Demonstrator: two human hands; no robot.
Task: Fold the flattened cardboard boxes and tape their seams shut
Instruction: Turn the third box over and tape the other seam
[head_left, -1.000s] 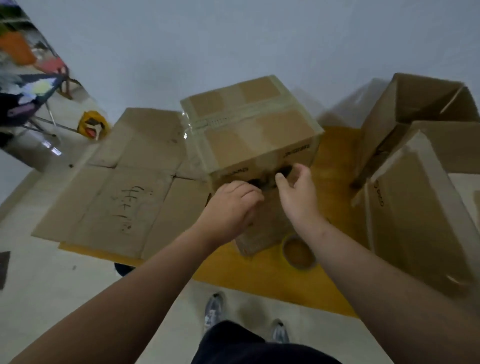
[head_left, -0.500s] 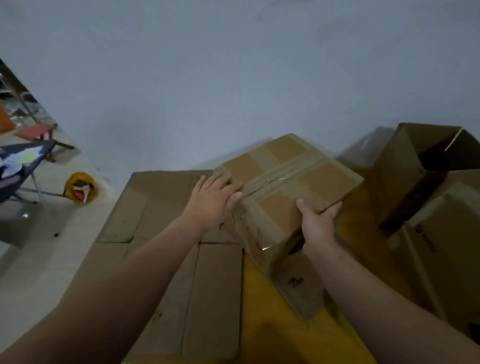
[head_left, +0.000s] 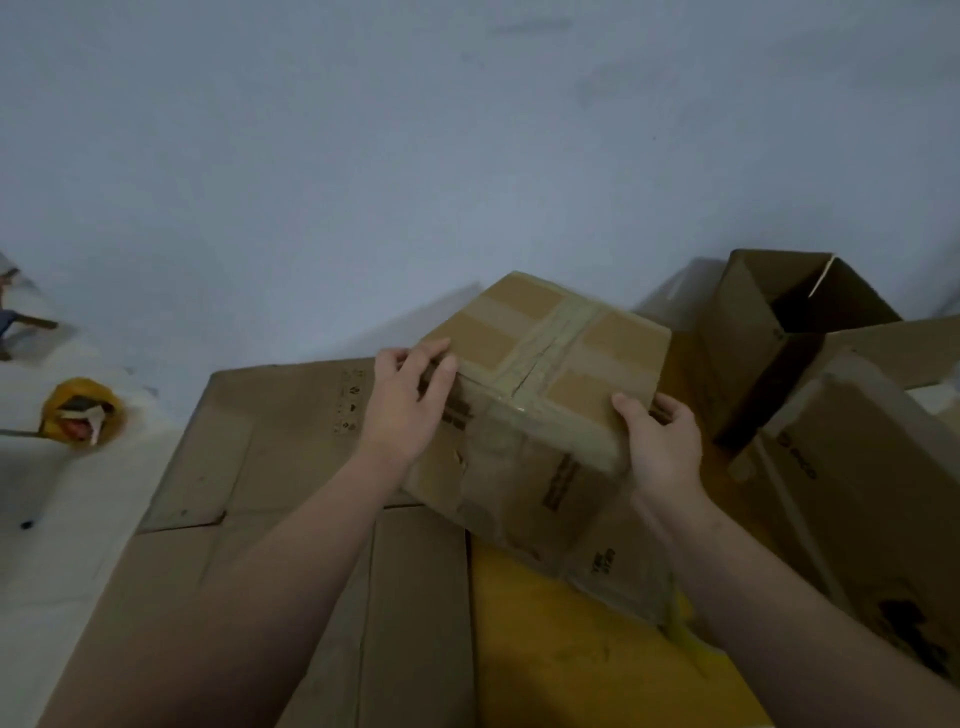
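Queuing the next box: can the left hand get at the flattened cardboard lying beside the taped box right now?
Probably, once freed: the left hand grips the taped box by its edge, with the right hand on the other side. The flattened cardboard lies bare just below-left of it, nothing between.

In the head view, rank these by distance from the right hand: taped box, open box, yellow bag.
1. Taped box, gripped by the right hand.
2. Open box, just right of that hand.
3. Yellow bag, far left on the floor.
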